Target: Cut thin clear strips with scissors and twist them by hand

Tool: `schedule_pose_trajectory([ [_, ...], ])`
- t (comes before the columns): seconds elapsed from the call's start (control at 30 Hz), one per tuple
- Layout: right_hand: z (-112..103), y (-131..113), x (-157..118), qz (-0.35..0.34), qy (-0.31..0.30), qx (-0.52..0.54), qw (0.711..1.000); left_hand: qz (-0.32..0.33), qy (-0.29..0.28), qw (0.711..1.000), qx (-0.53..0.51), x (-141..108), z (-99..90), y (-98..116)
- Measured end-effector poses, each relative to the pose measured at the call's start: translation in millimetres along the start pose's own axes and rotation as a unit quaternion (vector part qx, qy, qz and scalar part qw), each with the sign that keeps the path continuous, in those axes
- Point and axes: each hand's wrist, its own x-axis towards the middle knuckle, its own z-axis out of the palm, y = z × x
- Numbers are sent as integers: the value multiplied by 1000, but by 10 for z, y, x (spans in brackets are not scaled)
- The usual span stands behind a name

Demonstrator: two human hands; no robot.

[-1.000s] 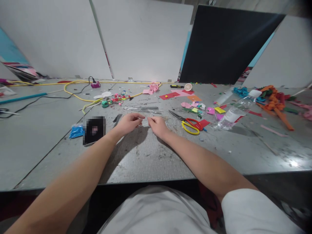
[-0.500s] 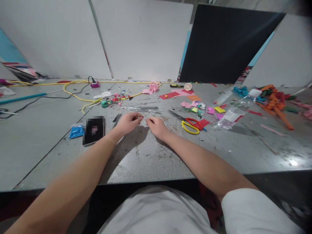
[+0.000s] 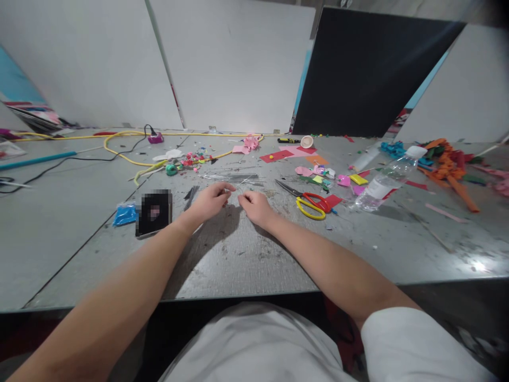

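Near the middle of the grey table (image 3: 246, 265), my left hand (image 3: 212, 200) has its thumb and index finger slightly apart, and nothing shows clearly between them. My right hand (image 3: 254, 206) is just to its right, thumb and fingers pinched together; a thin pale wire (image 3: 244, 181) shows at the fingertips, but its hold is too small to make out. Beyond both hands lies a bundle of thin grey wires (image 3: 234, 176). Scissors (image 3: 306, 201) with red and yellow handles rest right of my right hand.
A dark tablet-like device (image 3: 154, 213) and a blue packet (image 3: 125, 214) lie at the left. To the right stands a tilted clear bottle (image 3: 384, 185), with orange crepe paper (image 3: 447, 164) beyond. Red paper (image 3: 276, 156), a black marker (image 3: 289, 140) and a yellow cable (image 3: 119, 154) lie farther back.
My left thumb and index finger have parted a little, and that hand has shifted slightly left. The pale wire now slants differently. My right hand has hardly moved.
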Motion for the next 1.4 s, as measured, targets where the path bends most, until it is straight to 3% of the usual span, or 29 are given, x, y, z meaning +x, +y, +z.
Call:
schedule_pose_trajectory([
  [0.2,-1,-11,-2,1,4,-14,1000,-8,-14,1000,2,12,22,-58],
  [0.57,3,13,1,-8,-38,-49,998,80,-45,992,82,19,-2,-45],
  [0.93,7,13,-2,-19,-39,-47,998,57,-5,995,85,2,-25,-12],
  [1.4,-8,-5,-15,-15,-40,-46,998,19,-26,999,11,-17,-22,9],
])
